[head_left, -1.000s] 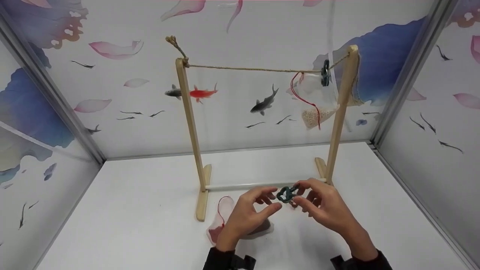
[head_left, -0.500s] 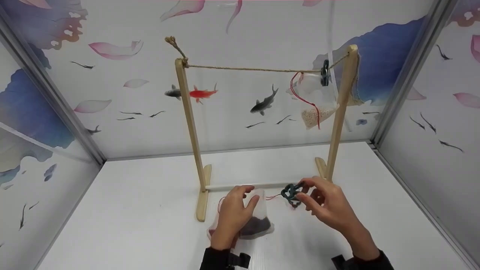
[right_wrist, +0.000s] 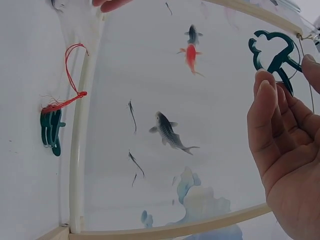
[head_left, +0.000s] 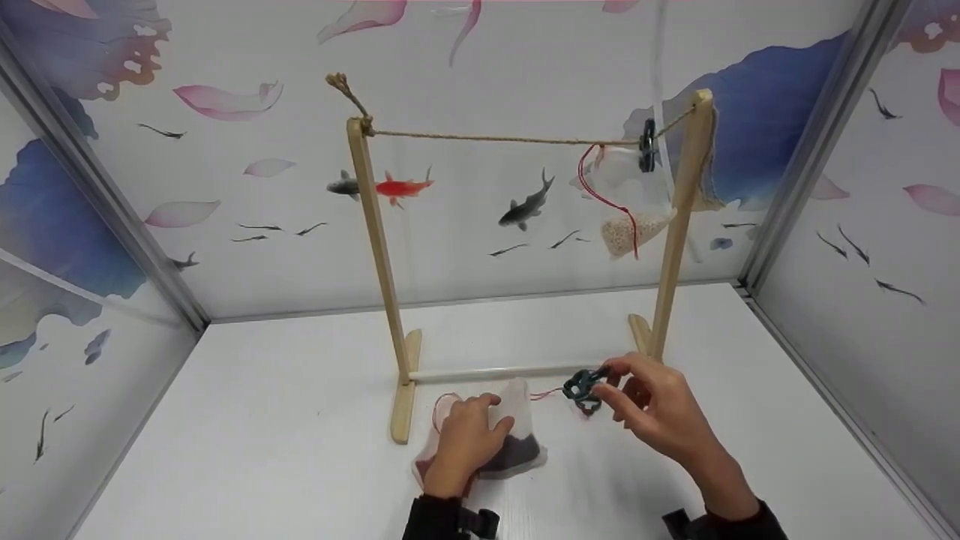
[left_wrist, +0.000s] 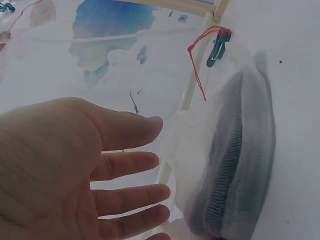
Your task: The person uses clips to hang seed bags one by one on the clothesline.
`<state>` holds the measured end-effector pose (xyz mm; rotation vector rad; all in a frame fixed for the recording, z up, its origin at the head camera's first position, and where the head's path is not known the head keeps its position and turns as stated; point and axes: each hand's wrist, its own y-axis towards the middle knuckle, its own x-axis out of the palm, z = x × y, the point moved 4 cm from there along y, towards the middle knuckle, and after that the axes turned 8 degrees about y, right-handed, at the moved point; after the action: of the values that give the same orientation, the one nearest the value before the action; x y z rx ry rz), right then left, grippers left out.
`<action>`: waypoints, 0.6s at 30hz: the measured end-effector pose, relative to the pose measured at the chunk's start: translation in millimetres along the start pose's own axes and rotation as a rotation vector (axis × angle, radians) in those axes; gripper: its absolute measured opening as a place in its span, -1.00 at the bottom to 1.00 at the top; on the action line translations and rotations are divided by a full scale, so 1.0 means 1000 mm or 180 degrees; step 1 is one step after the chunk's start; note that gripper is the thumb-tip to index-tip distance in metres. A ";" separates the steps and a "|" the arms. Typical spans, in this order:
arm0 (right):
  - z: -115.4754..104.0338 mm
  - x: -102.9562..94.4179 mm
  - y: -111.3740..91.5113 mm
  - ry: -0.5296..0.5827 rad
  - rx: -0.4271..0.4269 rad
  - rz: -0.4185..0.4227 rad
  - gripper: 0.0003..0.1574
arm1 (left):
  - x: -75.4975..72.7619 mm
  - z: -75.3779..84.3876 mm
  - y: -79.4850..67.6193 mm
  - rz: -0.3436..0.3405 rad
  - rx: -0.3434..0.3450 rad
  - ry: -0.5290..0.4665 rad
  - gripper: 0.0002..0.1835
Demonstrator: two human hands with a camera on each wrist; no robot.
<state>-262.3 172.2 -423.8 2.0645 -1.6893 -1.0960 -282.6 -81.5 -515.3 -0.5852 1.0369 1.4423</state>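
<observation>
My right hand (head_left: 656, 409) pinches a dark green plant clip (right_wrist: 272, 52) between thumb and fingers, above the table. Below it, another green clip (right_wrist: 51, 132) lies on the table beside the red drawstring (right_wrist: 70, 102) of a white mesh bag. That bag (head_left: 521, 450), with dark contents in its lower part, lies flat on the table. Over its left part is my left hand (head_left: 469, 442), fingers spread and loosely extended, gripping nothing. Whether the fingertips touch the mesh cannot be told. A second bag (head_left: 424, 454) with reddish contents lies partly hidden under the left hand and wrist.
Beyond the hands stands a wooden rack (head_left: 382, 262) with a white crossbar (head_left: 487, 373) low down. A rope (head_left: 487, 138) spans its posts. At the right, a clip (head_left: 647, 146) fastens a bag of pale grains (head_left: 626, 234) to the rope. Printed walls enclose the table (head_left: 262, 427).
The left hand has moved left and down, away from the clip and onto the area of the dark-filled bag. The right hand stays nearly still, keeping the clip pinched.
</observation>
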 end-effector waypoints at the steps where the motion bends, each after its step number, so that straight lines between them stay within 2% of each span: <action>1: 0.000 0.000 0.000 -0.0006 -0.0015 0.0009 -0.71 | 0.002 -0.001 0.000 -0.0044 -0.0029 0.0030 -0.63; 6: 0.000 0.000 0.000 -0.0031 -0.0081 0.0010 -0.71 | 0.007 -0.004 0.001 -0.0128 -0.0069 0.0211 -0.59; 18: 0.000 0.000 0.001 0.0039 -0.0160 -0.0072 -0.75 | 0.011 -0.004 -0.001 -0.0043 0.0120 0.0479 -0.57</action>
<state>-263.2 171.4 -423.0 2.0601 -1.6195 -1.1187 -284.1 -80.0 -526.6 -0.6803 1.1734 1.3802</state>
